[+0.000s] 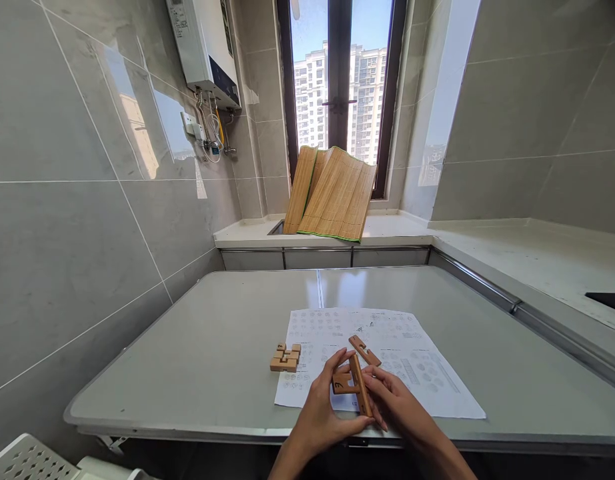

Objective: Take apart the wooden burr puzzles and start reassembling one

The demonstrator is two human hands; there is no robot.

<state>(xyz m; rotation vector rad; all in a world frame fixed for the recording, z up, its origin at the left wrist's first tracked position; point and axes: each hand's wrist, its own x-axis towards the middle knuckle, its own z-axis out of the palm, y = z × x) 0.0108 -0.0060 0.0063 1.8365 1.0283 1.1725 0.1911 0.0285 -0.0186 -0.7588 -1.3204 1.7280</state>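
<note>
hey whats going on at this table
A person is handling notched wooden puzzle pieces over a printed sheet on a grey table. The left hand and right hand together hold two joined pieces, one long bar crossing a shorter notched block. Another loose piece lies on the sheet just beyond the hands. A small assembled cluster of pieces sits at the sheet's left edge. Rolled bamboo mats lean at the window behind.

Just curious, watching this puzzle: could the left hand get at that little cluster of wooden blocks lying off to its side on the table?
Probably yes. The block cluster lies in the open at the paper's edge, with nothing between it and the left hand. But that hand is helping hold wooden pieces and would have to let go.
</note>
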